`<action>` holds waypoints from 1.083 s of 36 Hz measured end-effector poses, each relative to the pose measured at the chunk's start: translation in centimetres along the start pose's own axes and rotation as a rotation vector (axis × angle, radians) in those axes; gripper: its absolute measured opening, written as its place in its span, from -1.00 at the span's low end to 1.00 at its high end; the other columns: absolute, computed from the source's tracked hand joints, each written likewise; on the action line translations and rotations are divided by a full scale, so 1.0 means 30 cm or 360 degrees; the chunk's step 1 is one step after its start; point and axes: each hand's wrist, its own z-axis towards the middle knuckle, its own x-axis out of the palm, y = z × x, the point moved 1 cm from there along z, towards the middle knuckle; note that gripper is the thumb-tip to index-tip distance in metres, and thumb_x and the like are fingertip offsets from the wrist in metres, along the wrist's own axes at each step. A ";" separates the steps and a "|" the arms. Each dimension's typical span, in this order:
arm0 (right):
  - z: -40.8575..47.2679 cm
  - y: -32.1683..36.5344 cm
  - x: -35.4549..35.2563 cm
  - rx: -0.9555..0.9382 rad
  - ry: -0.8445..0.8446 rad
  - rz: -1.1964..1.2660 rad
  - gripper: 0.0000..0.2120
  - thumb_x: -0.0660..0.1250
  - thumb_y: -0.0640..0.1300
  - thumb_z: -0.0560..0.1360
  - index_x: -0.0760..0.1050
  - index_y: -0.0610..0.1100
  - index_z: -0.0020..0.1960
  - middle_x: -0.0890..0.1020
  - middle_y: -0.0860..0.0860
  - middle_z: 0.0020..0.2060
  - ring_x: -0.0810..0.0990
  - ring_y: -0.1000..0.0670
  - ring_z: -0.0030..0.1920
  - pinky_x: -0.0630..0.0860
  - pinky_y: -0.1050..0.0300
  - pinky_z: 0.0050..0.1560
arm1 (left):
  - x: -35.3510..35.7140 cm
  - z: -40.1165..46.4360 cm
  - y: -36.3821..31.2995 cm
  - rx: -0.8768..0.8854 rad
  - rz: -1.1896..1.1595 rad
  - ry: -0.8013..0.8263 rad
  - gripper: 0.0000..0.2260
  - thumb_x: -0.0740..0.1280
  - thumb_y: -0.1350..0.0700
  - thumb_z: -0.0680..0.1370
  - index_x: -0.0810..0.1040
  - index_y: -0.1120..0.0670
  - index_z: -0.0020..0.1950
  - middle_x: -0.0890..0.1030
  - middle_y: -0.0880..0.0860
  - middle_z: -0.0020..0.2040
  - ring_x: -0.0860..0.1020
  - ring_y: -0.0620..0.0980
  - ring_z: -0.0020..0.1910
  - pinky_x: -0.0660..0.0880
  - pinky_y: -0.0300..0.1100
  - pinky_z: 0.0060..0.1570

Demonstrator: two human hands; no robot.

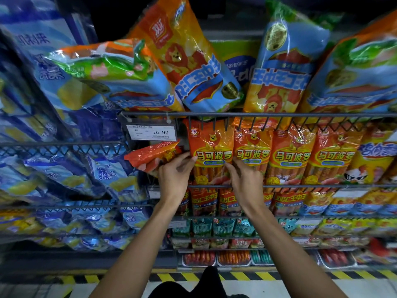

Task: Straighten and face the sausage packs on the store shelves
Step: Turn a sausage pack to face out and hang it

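Head view of a wire store shelf stocked with sausage packs. Your left hand (174, 171) pinches the left edge of the leftmost orange sausage pack (211, 153) at the height of its yellow label, thumb and fingers curled onto the film. Your right hand (245, 175) grips the right edge of the same pack, fingers reaching into the seam between it and the second orange pack (252, 155) just beside it. The held pack stands upright, label facing you, at the left end of its row, behind the front wire rail (300, 186) of the shelf. Further matching orange packs (311, 158) stand upright in line toward the right end of the shelf, each touching the next. A loose red-orange pack (152, 154) lies tilted on its side just left of your left hand, at the left end of the row, below the price tag (151, 132) reading 16.90. On the upper shelf, large blue and orange bags (193, 61) lean at mixed angles over the top rail (257, 114). Blue packs (64, 175) fill the bay to the left. Lower shelves carry smaller packs (214, 226) in rows, and hazard-striped tape (193, 276) marks the floor.
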 end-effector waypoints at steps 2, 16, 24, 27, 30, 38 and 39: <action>0.008 0.005 0.000 -0.0023 0.0043 -0.0070 -0.73 0.31 -0.11 0.67 0.60 -0.25 0.26 0.42 0.18 -0.47 0.36 0.21 -0.61 0.26 0.32 -0.59 | 0.004 -0.002 0.001 -0.0009 0.0023 -0.0025 -0.65 0.49 -0.09 0.57 0.70 0.03 0.29 0.70 -0.27 -0.07 0.67 -0.35 -0.03 0.60 -0.40 0.05; 0.015 -0.009 -0.005 0.0051 0.0066 0.0168 -0.78 0.28 -0.22 0.69 0.59 -0.33 0.22 0.42 0.28 -0.48 0.47 0.37 -0.54 0.22 0.46 -0.60 | 0.023 0.040 -0.060 0.0214 0.0149 -0.0087 -0.61 0.41 -0.19 0.57 0.72 0.03 0.26 0.77 -0.04 -0.05 0.69 -0.23 -0.08 0.63 -0.29 0.03; 0.034 -0.024 0.010 -0.0012 0.0288 -0.0042 -0.79 0.26 -0.12 0.70 0.59 -0.23 0.12 0.44 0.14 -0.51 0.39 0.12 -0.60 0.21 0.29 -0.54 | -0.021 0.037 -0.036 0.0288 0.0451 0.0090 -0.65 0.35 -0.14 0.65 0.69 0.07 0.29 0.77 0.00 -0.02 0.72 -0.08 -0.08 0.61 -0.24 0.00; 0.047 -0.021 0.006 0.0006 0.0227 -0.0017 -0.74 0.26 -0.07 0.70 0.61 -0.20 0.22 0.46 0.14 -0.53 0.42 0.07 -0.59 0.25 0.14 -0.52 | -0.018 0.049 -0.040 0.0191 0.0431 0.0065 -0.63 0.37 -0.14 0.64 0.69 0.08 0.28 0.77 0.00 -0.04 0.71 -0.10 -0.11 0.59 -0.28 -0.04; 0.046 -0.021 0.011 0.0013 0.0208 -0.0046 -0.68 0.26 -0.05 0.70 0.60 -0.23 0.29 0.45 0.14 -0.53 0.39 0.11 -0.60 0.23 0.24 -0.54 | -0.016 0.057 -0.039 0.0182 0.0483 0.0104 -0.64 0.36 -0.15 0.65 0.69 0.09 0.25 0.77 0.01 -0.04 0.72 -0.06 -0.10 0.60 -0.25 -0.05; 0.017 -0.043 0.016 0.0034 0.0134 0.0067 -0.68 0.34 -0.01 0.65 0.62 -0.20 0.27 0.65 0.17 -0.32 0.60 0.18 -0.41 0.48 0.38 -0.41 | -0.024 0.043 -0.029 0.0316 0.0644 0.0223 -0.71 0.31 -0.06 0.69 0.67 0.10 0.23 0.77 0.02 0.03 0.73 -0.03 -0.05 0.55 -0.28 -0.11; 0.008 -0.046 0.019 0.0046 0.0100 0.0091 -0.65 0.36 0.00 0.64 0.61 -0.20 0.31 0.72 0.11 -0.20 0.63 0.22 -0.32 0.56 0.42 -0.27 | -0.026 0.024 -0.023 0.0354 0.0596 0.0213 -0.70 0.33 0.00 0.69 0.63 0.11 0.35 0.75 0.04 0.10 0.73 -0.03 0.02 0.59 -0.25 -0.04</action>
